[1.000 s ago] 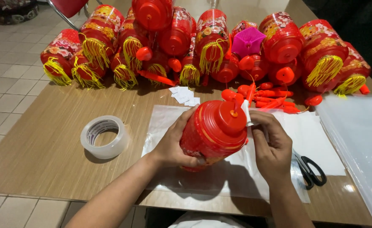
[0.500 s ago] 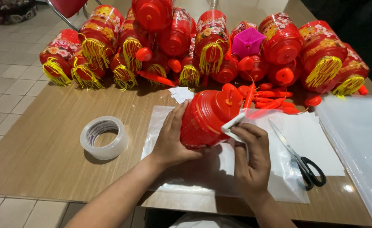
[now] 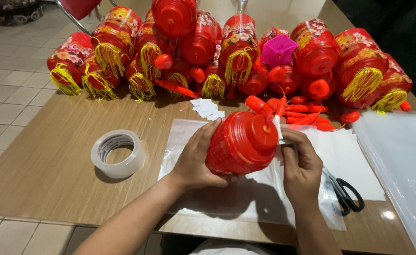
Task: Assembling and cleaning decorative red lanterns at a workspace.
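Gripping a red plastic lantern (image 3: 242,142) at table centre, tipped toward two o'clock, with the left hand (image 3: 197,158) wrapped round its nine o'clock side. Pinching a white paper slip (image 3: 278,128) against the lantern's cap with the right hand (image 3: 301,163), fingers closed narrow. Lying nearby: tape roll (image 3: 118,153) at nine o'clock, black scissors (image 3: 345,191) at four o'clock, piled lanterns (image 3: 217,47) at twelve.

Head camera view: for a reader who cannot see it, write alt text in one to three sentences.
Two bare hands, left hand and right hand, hold a red plastic lantern over clear plastic sheets on a wooden table. Tape roll left, scissors right, tasselled lanterns piled behind.
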